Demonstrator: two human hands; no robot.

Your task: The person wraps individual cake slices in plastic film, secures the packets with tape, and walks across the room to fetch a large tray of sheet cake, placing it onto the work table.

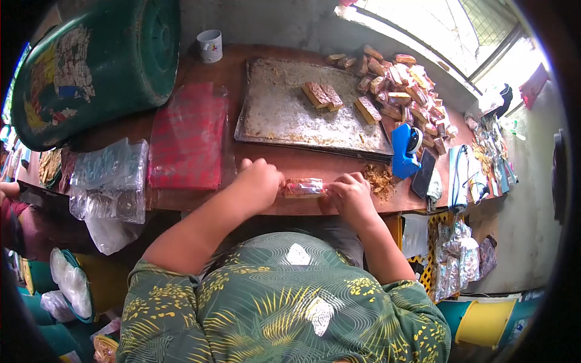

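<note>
Between my two hands, at the table's front edge, lies a small bar in clear wrap with reddish print. My left hand has its fingers closed on the left end of the wrap. At the right end, the fingers of my right hand pinch the wrap. Behind them, a worn metal tray carries a few unwrapped bars and one more bar near its right edge. A blue tape dispenser stands right of the tray. Red printed wrappers lie stacked to the left.
Many wrapped bars are heaped at the back right. A phone and crumbs are near the dispenser. Clear bags, a green tub and a white mug are left. Another person's arm shows at far left.
</note>
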